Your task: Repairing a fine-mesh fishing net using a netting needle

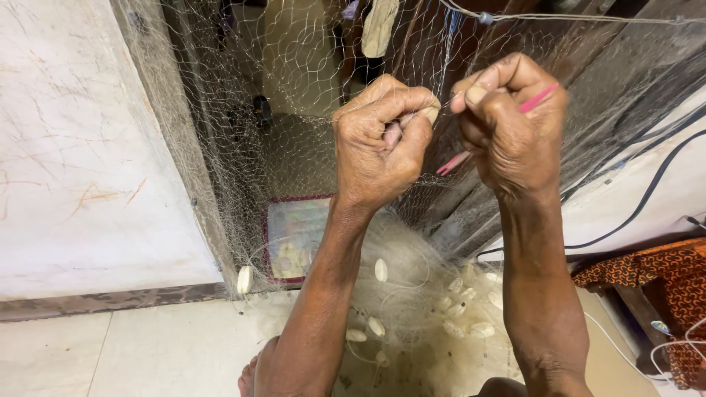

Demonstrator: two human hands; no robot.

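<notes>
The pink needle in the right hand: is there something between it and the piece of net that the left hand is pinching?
Nothing visible does. The right hand holds the pink needle close beside the left hand, which pinches the fishing net. Only thin mesh strands lie between them.

Pale tiled floor [147, 353], lower frame: heaped fishing net [412, 294] with white oval floats [380, 270] lying on it, lower centre.
</notes>
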